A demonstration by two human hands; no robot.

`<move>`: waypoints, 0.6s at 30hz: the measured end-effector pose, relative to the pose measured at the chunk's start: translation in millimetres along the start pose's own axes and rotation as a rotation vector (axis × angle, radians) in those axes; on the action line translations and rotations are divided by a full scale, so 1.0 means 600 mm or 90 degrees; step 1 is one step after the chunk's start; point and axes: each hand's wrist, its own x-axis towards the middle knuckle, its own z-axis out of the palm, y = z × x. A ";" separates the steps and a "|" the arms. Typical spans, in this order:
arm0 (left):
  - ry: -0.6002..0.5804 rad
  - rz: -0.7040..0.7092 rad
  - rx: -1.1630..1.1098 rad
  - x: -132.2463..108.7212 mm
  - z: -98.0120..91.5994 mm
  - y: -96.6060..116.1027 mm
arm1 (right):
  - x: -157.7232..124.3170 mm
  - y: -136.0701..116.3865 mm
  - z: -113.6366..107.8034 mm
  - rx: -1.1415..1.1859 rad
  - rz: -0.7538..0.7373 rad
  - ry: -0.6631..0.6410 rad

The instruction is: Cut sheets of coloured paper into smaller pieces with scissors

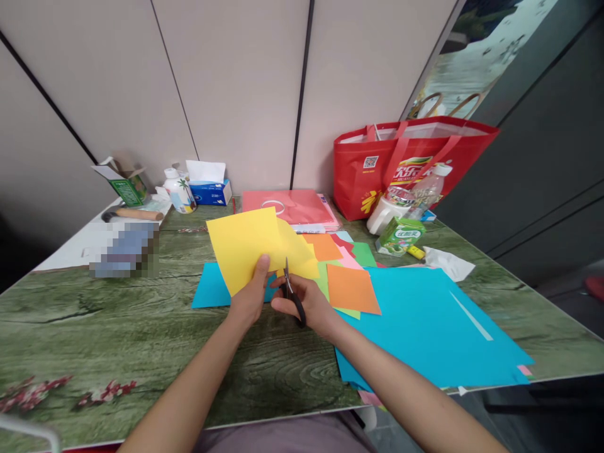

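My left hand [252, 292] pinches the lower edge of a yellow sheet of paper [245, 245], thumb on top, and holds it raised above the table. In my right hand [306, 302] is a pair of black-handled scissors [290, 289], the blades pointing up against the yellow paper's lower right part. Whether the blades are apart is hard to make out. Under the yellow sheet lies a blue strip of paper [210, 286]. Orange paper pieces, among them an orange square [353, 289], lie just right of my right hand, overlapping green and pink ones.
A stack of large blue sheets [415, 327] covers the table's right front. Along the back stand a red shopping bag [358, 170], a green carton [400, 236], a pink folder [302, 207], a tissue box [210, 192] and a white bottle [180, 192]. A wooden-handled hammer [139, 214] lies at left.
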 end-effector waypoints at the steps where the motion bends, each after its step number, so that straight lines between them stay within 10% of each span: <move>1: 0.023 0.030 0.007 0.000 0.000 -0.001 | 0.000 0.001 0.000 -0.001 0.001 0.001; 18: 0.042 0.033 0.031 -0.002 0.002 0.001 | -0.001 -0.006 0.001 0.001 0.005 0.001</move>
